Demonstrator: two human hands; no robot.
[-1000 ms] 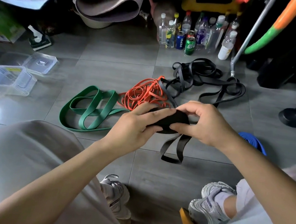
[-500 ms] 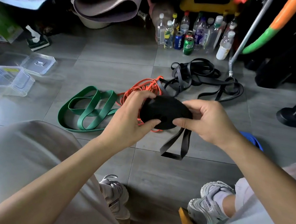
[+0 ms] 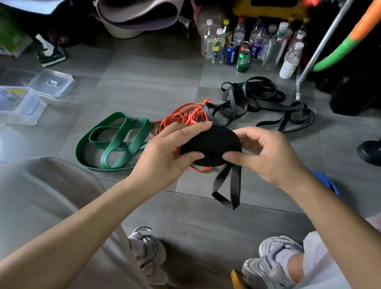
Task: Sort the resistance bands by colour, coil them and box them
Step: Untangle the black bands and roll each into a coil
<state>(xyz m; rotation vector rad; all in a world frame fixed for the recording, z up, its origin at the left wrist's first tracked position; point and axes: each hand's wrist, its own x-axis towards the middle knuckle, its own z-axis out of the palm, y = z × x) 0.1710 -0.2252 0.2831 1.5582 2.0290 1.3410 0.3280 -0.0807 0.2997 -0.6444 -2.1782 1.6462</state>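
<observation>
Since a second ago the black coil (image 3: 211,145) has been turned flat-face up, its loose tail (image 3: 227,187) hanging shorter. Left hand (image 3: 168,153) and right hand (image 3: 265,156) both pinch its rim above the orange bands (image 3: 183,120). Left of those lie the green band (image 3: 112,142) and, farther left, clear boxes (image 3: 13,104), one visibly empty.

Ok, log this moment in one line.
step: coiling | both hands hold black coil | tail hanging | green band, orange bands on floor | boxes unfilled
</observation>
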